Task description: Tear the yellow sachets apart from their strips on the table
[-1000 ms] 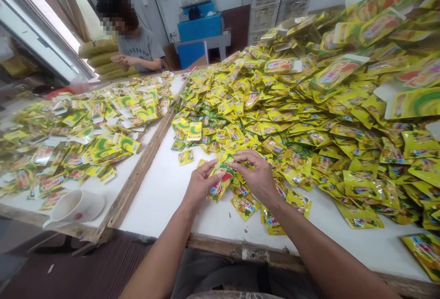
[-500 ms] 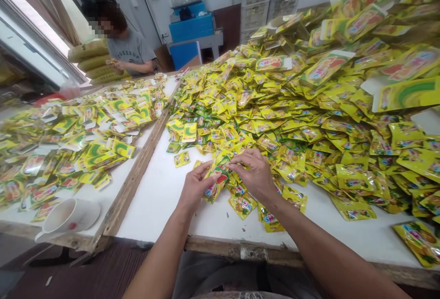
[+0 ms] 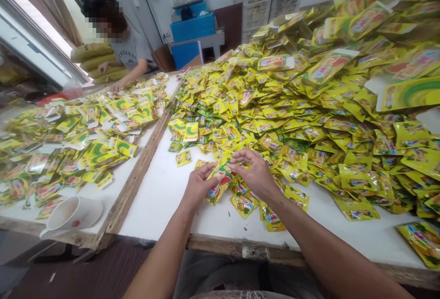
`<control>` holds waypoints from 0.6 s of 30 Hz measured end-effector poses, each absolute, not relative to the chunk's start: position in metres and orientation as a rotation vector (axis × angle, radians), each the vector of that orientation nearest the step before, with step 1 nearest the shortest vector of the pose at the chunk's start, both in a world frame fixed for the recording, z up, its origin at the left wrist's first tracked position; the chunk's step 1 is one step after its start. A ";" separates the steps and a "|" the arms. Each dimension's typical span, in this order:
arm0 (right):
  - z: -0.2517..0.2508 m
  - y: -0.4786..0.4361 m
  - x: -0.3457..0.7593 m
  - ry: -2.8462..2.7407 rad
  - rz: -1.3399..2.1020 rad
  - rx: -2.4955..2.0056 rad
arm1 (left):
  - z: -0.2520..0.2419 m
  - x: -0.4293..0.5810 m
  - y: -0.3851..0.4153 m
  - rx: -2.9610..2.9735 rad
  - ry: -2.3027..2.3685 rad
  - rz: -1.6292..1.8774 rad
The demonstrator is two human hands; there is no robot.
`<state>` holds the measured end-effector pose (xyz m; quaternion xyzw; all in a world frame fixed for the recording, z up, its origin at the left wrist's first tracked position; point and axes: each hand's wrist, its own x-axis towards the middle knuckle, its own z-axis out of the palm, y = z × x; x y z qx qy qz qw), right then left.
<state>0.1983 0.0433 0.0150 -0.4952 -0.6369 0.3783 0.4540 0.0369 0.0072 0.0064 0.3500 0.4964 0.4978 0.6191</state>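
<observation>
Barely anything has shifted at the hands in the last second.

Both hands grip one small stack of yellow packets (image 3: pixel 220 181): the left hand (image 3: pixel 200 184) pinches its lower edge between thumb and fingers, the right hand (image 3: pixel 252 174) closes on its top edge, just as a second ago, so the sorting looks mid-stroke rather than finished. The stack hangs just above the white table (image 3: pixel 161 198), at the near fringe of the big heap of packets (image 3: pixel 309 102). Loose packets (image 3: pixel 244 203) lie under the wrists. Farther off (across the neighbouring table), a co-worker's hand (image 3: pixel 115 86) has dropped from chest height onto the spread packets there. A tipped white cup (image 3: pixel 70 213) sits at the near left corner.
</observation>
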 end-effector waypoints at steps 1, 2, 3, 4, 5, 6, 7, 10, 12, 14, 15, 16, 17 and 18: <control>0.015 0.044 0.198 -1.580 0.928 -1.233 | 0.006 0.037 0.007 0.814 1.148 1.138; 0.014 0.044 0.198 -1.588 0.936 -1.239 | 0.007 0.038 0.006 0.822 1.155 1.130; 0.013 0.044 0.198 -1.589 0.967 -1.238 | 0.007 0.038 0.005 0.829 1.157 1.117; 0.012 0.044 0.197 -1.575 1.019 -1.227 | 0.007 0.038 0.005 0.833 1.151 1.095; 0.012 0.045 0.196 -1.551 1.083 -1.205 | 0.007 0.039 0.005 0.835 1.138 1.071; 0.011 0.045 0.195 -1.531 1.147 -1.176 | 0.007 0.039 0.004 0.838 1.122 1.049; 0.011 0.046 0.195 -1.519 1.188 -1.146 | 0.008 0.039 0.004 0.839 1.107 1.038; 0.014 0.046 0.197 -1.553 1.037 -1.131 | 0.007 0.040 0.005 0.827 1.075 1.077; 0.020 0.044 0.199 -1.589 0.823 -1.161 | 0.008 0.040 0.006 0.781 1.078 1.128; 0.025 0.041 0.201 -1.647 0.708 -1.169 | 0.008 0.040 0.006 0.719 1.097 1.168; 0.026 0.040 0.202 -1.678 0.702 -1.161 | 0.009 0.040 0.006 0.695 1.110 1.182; 0.027 0.039 0.201 -1.702 0.726 -1.147 | 0.010 0.040 0.006 0.680 1.121 1.192; 0.027 0.038 0.201 -1.713 0.774 -1.131 | 0.010 0.040 0.006 0.674 1.124 1.198; 0.026 0.038 0.200 -1.704 0.842 -1.114 | 0.011 0.040 0.005 0.677 1.124 1.199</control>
